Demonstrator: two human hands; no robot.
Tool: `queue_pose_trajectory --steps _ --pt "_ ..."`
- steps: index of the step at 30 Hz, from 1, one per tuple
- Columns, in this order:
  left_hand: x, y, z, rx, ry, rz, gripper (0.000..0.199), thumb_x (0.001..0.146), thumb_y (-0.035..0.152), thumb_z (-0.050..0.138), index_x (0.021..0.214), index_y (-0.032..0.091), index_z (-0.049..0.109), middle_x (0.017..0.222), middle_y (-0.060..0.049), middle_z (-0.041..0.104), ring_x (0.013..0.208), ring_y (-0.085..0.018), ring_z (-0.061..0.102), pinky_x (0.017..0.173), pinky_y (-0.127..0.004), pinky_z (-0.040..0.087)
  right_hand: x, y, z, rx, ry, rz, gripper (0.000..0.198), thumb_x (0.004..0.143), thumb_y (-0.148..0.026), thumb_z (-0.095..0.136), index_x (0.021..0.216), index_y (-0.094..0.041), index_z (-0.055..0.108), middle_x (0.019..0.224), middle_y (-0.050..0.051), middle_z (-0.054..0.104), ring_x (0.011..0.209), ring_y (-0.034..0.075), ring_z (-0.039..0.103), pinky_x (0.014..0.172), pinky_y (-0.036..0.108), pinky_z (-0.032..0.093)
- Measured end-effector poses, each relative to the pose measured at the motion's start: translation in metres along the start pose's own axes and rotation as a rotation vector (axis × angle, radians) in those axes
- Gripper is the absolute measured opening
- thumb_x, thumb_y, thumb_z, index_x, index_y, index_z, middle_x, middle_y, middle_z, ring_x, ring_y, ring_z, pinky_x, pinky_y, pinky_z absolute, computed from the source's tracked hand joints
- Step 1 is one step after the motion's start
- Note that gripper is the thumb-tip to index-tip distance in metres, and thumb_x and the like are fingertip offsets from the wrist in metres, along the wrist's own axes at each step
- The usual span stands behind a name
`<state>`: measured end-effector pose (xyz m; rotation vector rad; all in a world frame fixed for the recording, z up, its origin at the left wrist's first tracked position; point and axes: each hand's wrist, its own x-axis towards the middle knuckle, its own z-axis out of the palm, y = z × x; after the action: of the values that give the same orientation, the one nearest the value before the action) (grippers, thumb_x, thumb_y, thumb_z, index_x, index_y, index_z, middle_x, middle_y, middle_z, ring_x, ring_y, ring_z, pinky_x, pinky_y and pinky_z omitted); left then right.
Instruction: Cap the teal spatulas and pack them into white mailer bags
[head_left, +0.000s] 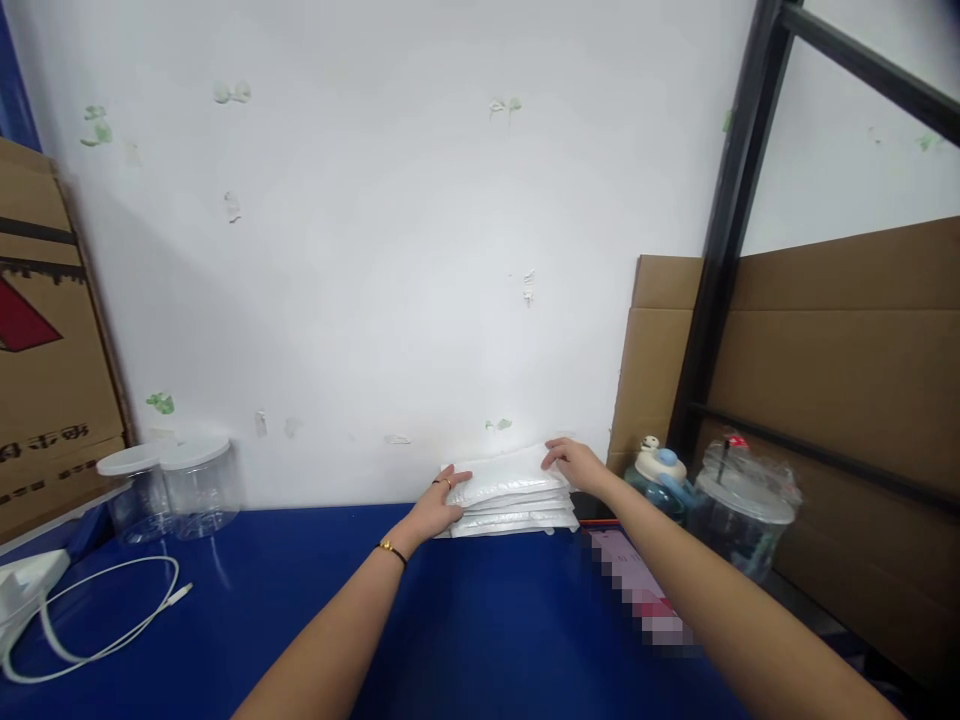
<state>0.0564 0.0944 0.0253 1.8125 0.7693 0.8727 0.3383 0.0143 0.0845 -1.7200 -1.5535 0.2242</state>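
A stack of white plastic mailing bags (514,497) lies on the blue tabletop against the wall, its layers slightly uneven. Over the stack's left end rests my left hand (436,505), fingers stretched out on the top bag and thumb against the side. My right hand (576,466) is at the far right corner, its fingers bent and closed on the edge of the top bag. That corner sits a little higher than the left end. The underside of my right fingers' grip is hidden.
Right of the stack are a pinkish flat item (637,585), partly pixelated, a teal bottle (658,480) and a clear lidded jar (742,515). Two clear jars (199,490) and a white cable (112,650) lie left. Cardboard (840,400) and a black metal frame (731,180) border the right.
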Motion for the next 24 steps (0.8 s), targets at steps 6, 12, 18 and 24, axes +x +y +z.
queue_pose_trajectory --steps 6,12,18,24 --pt "-0.005 -0.026 -0.005 -0.407 0.268 -0.257 0.060 0.081 0.046 0.051 0.136 0.028 0.032 0.148 -0.005 0.024 0.137 -0.026 0.017 0.110 -0.044 0.016 -0.015 0.030 0.005 0.152 0.086 0.379 0.051 0.084 -0.052 0.033 0.122 -0.020 0.045 0.123 0.013 0.051 0.104 0.025 0.055 0.081 0.037 0.048" --pt "0.000 -0.036 0.002 -0.463 0.320 -0.365 0.063 0.075 0.058 0.056 0.126 0.023 0.041 0.140 -0.012 0.039 0.127 -0.029 0.038 0.101 -0.040 0.036 -0.030 0.033 0.022 0.270 -0.020 0.531 0.080 0.071 -0.071 0.047 0.133 -0.022 0.033 0.128 0.018 0.049 0.106 0.031 0.055 0.084 0.042 0.045" --pt "0.003 -0.040 0.001 -0.450 0.364 -0.392 0.059 0.077 0.055 0.054 0.125 0.024 0.039 0.137 -0.011 0.040 0.123 -0.027 0.043 0.094 -0.038 0.043 -0.022 0.030 0.038 0.352 -0.142 0.552 0.068 0.076 -0.066 0.045 0.126 -0.019 0.042 0.128 0.017 0.051 0.111 0.030 0.053 0.087 0.042 0.044" --pt "-0.001 -0.040 -0.004 -0.500 0.379 -0.395 0.056 0.079 0.052 0.052 0.126 0.025 0.037 0.130 -0.010 0.047 0.112 -0.024 0.053 0.087 -0.034 0.047 -0.022 0.033 0.046 0.368 -0.226 0.598 0.075 0.076 -0.068 0.042 0.133 -0.020 0.033 0.136 0.018 0.042 0.116 0.033 0.048 0.084 0.046 0.046"
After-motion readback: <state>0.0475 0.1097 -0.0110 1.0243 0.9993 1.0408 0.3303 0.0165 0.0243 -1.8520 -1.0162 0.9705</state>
